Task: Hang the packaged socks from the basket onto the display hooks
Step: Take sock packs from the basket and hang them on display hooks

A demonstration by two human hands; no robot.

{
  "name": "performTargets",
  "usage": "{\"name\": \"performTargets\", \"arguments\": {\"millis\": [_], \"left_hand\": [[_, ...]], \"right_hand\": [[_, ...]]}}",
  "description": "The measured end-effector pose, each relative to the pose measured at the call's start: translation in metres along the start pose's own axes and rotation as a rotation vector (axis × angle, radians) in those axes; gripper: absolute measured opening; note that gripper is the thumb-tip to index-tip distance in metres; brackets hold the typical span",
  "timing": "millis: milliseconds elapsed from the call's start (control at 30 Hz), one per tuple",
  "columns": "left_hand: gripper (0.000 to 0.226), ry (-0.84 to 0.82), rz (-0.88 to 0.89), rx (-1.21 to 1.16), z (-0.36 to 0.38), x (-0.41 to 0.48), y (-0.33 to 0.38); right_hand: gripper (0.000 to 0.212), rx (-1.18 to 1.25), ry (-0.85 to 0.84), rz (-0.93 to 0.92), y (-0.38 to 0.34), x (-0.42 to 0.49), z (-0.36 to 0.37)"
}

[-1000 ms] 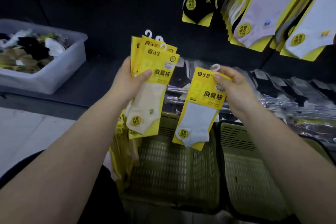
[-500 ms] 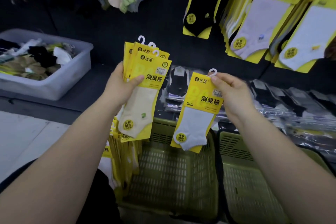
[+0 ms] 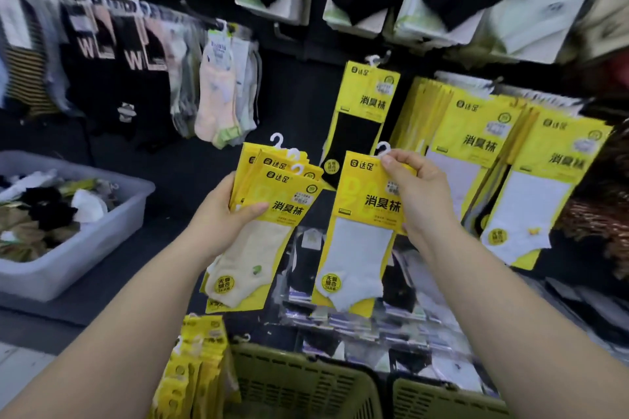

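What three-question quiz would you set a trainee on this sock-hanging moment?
1. Multiple choice: the right hand pinches
A. one yellow-card pack with a white sock
B. a loose black sock
C. nothing
2. True or false: the grey plastic tub at the left is empty.
3. Fill in: the front pack of the yellow-card fan gripped by the left hand shows a ____ sock.
Key: 1 A; 2 false, it holds loose socks; 3 cream.
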State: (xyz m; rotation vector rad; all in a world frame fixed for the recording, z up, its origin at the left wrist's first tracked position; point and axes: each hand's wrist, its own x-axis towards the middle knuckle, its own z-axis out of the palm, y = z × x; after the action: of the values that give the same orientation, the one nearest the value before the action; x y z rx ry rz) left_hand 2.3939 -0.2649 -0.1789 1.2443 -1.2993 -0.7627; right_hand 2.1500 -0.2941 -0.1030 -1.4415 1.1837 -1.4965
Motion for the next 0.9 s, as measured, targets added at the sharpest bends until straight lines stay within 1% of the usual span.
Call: {"name": "performTargets", "arguments": {"millis": [133,267,367,433,533,633,700,767,800,833,867,900], "left_hand": [[0.036,-0.023,0.024,-0.038,0.008,0.027,0.008],[0.035,-0.08,0.057,-0.097,0.013,0.053,0.013],[0.046,-0.1,0.054,-0.182,0.018,0.066,0.01],[0.047,-0.093,0.043,-0.225,0.022,0.074,0.007],[0.041,-0.087,0.036,-0.272,0.026,0.083,0.004],[0.041,-0.099,0.044,-0.311,0.029,0.087,0.006],[0.041,-0.106,0.046,-0.351,0.032,0.086,0.009],[0.044,-0.11,0.048,-0.396,0.033,0.084,0.013],[0.044,-0.11,0.05,-0.419,0.035,0.083,0.015],[0.044,-0.108,0.052,-0.444,0.036,0.082,0.017],[0.044,-0.103,0.053,-0.469,0.038,0.08,0.018],[0.044,-0.097,0.052,-0.491,0.04,0.079,0.02]], "right_hand": [[0.008,-0.026,0.079,-0.019,-0.022,0.038,0.008],[0.008,-0.037,0.135,-0.077,-0.043,0.084,0.012],[0.009,-0.074,0.152,-0.124,-0.059,0.12,0.019],[0.013,-0.112,0.126,-0.113,-0.065,0.138,0.025],[0.018,-0.135,0.039,-0.042,-0.059,0.158,0.035],[0.017,-0.095,0.078,-0.02,-0.054,0.169,0.039],[0.006,-0.112,0.138,-0.041,-0.052,0.168,0.041],[0.03,-0.282,0.21,-0.106,-0.045,0.156,0.041],[0.036,-0.38,0.245,-0.179,-0.04,0.145,0.04],[0.036,-0.441,0.255,-0.279,-0.034,0.131,0.041],[0.031,-0.45,0.219,-0.38,-0.029,0.114,0.043],[0.025,-0.422,0.146,-0.444,-0.024,0.097,0.046]]}}
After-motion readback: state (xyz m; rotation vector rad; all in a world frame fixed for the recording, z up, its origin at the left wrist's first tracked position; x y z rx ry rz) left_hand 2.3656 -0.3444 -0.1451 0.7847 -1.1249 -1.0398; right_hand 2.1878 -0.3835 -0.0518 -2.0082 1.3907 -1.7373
